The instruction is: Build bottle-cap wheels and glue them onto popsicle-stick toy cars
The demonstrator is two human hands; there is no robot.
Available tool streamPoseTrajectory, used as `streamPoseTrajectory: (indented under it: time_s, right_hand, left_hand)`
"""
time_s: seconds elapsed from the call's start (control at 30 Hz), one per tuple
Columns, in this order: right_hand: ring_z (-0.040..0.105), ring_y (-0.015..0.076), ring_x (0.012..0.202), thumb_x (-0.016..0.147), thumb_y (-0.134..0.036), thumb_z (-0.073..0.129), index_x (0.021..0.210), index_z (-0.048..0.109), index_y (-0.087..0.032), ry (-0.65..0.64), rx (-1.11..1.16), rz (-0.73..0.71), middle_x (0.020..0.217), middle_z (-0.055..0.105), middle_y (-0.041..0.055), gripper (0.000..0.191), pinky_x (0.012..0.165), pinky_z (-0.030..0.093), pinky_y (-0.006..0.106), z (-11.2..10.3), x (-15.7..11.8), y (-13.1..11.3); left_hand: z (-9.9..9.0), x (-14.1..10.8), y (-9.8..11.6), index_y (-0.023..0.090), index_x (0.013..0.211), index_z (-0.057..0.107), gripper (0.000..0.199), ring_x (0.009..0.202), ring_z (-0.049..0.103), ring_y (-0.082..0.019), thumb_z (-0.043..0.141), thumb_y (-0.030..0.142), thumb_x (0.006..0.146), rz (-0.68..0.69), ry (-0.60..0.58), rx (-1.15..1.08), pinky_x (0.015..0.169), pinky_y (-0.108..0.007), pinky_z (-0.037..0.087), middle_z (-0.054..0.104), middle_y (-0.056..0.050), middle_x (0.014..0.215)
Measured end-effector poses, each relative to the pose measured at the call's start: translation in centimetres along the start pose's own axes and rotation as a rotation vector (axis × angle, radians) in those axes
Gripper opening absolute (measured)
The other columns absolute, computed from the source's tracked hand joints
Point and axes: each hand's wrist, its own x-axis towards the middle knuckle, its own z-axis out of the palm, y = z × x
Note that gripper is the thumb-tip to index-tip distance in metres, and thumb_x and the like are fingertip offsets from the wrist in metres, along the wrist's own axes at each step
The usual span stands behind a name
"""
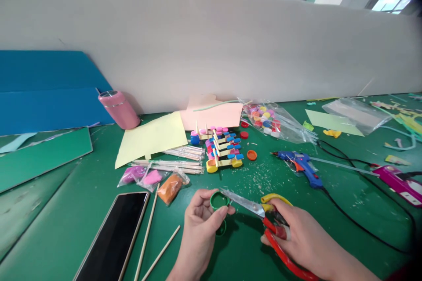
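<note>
Between the thumb and fingers of my left hand is a green bottle cap, its hollow side facing up. A second green cap shows just below it, partly behind my thumb; I cannot tell whether it is held or lies on the table. My right hand grips scissors with red and yellow handles. Their blades point left, with the tip at the rim of the held cap. Beyond my hands stand several small figures made of sticks and coloured caps.
A blue hot glue gun lies right with its cord across the green table. Loose orange cap, bag of caps, wrapped orange clay, phone, wooden sticks and pink bottle lie around.
</note>
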Motion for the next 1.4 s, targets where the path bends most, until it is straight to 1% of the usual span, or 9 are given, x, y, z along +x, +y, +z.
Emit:
streamPoseTrajectory:
  time_s: [0.2,0.27,0.37,0.47,0.57,0.83,1.0,1.27,1.4]
  right_hand:
    - [0.045,0.0106,0.053,0.077,-0.036,0.056,0.074,0.042,-0.022,-0.083,0.171,0.016,0.059,0.047,-0.0059,0.020,0.049,0.037,0.020,-0.2,0.2,-1.0]
    - [0.046,0.0108,0.052,0.078,-0.036,0.054,0.074,0.041,-0.022,-0.094,0.138,0.010,0.059,0.047,-0.0058,0.019,0.047,0.036,0.020,-0.5,0.2,-1.1]
    - [0.051,0.0138,0.055,0.076,-0.037,0.056,0.079,0.043,-0.023,-0.034,-0.001,-0.016,0.065,0.054,-0.0028,0.019,0.049,0.039,0.022,-0.9,0.1,-0.6]
    - [0.055,0.0172,0.060,0.074,-0.042,0.057,0.083,0.043,-0.023,0.018,-0.146,-0.029,0.072,0.058,0.0005,0.025,0.052,0.041,0.025,-1.1,-0.1,0.0]
    - [0.056,0.0183,0.061,0.075,-0.044,0.054,0.087,0.044,-0.024,0.004,-0.217,-0.025,0.075,0.059,0.0013,0.026,0.053,0.041,0.026,-1.3,-0.1,0.0]
    - [0.056,0.0197,0.062,0.075,-0.044,0.053,0.089,0.045,-0.024,-0.007,-0.278,0.005,0.074,0.060,0.0011,0.026,0.053,0.039,0.028,-1.6,0.2,-0.5]
    - [0.054,0.0185,0.057,0.076,-0.048,0.053,0.082,0.044,-0.024,-0.035,-0.273,0.016,0.067,0.060,-0.0009,0.027,0.050,0.035,0.027,-1.7,0.1,-0.2]
    - [0.052,0.0171,0.057,0.079,-0.047,0.050,0.084,0.043,-0.024,-0.054,-0.199,0.003,0.067,0.058,-0.0015,0.025,0.050,0.033,0.026,-1.3,0.4,0.4]
    - [0.049,0.0164,0.056,0.077,-0.047,0.052,0.082,0.041,-0.024,-0.071,-0.224,-0.034,0.068,0.057,-0.0018,0.027,0.051,0.033,0.025,-1.5,0.1,0.3]
  left_hand:
    - [0.3,-0.2,-0.1,0.018,0.081,0.055,0.025,0.061,0.063,-0.012,0.071,0.014,0.063,-0.062,-0.051,-0.001,0.060,-0.021,0.044,0.068,-0.001,0.071]
    - [0.7,-0.2,0.0,0.017,0.081,0.056,0.025,0.060,0.062,-0.012,0.072,0.015,0.062,-0.034,-0.012,0.020,0.060,-0.021,0.043,0.069,-0.001,0.071]
    - [1.2,-0.2,0.2,0.016,0.080,0.057,0.024,0.058,0.061,-0.012,0.072,0.017,0.060,0.021,0.051,0.063,0.058,-0.021,0.043,0.068,-0.001,0.068]
    - [1.4,-0.2,0.2,0.016,0.080,0.058,0.024,0.056,0.060,-0.012,0.072,0.018,0.061,0.038,0.072,0.104,0.054,-0.021,0.042,0.067,-0.001,0.066]
    - [1.3,-0.2,0.2,0.015,0.083,0.059,0.025,0.056,0.060,-0.012,0.072,0.019,0.061,0.056,0.073,0.125,0.056,-0.021,0.042,0.066,-0.001,0.063]
    - [1.3,-0.4,0.0,0.016,0.085,0.059,0.027,0.057,0.060,-0.011,0.071,0.018,0.062,0.059,0.058,0.154,0.056,-0.019,0.043,0.065,0.001,0.063]
    - [1.5,-0.4,-0.1,0.017,0.085,0.059,0.027,0.055,0.062,-0.011,0.071,0.016,0.061,0.069,0.061,0.163,0.054,-0.018,0.043,0.063,0.002,0.064]
    - [1.1,-0.3,0.3,0.015,0.086,0.058,0.024,0.058,0.061,-0.010,0.069,0.018,0.065,0.003,-0.040,0.157,0.060,-0.020,0.044,0.066,-0.001,0.066]
    - [0.9,-0.2,0.3,0.015,0.087,0.059,0.023,0.059,0.060,-0.010,0.068,0.018,0.066,0.003,-0.050,0.159,0.060,-0.019,0.044,0.066,-0.001,0.065]
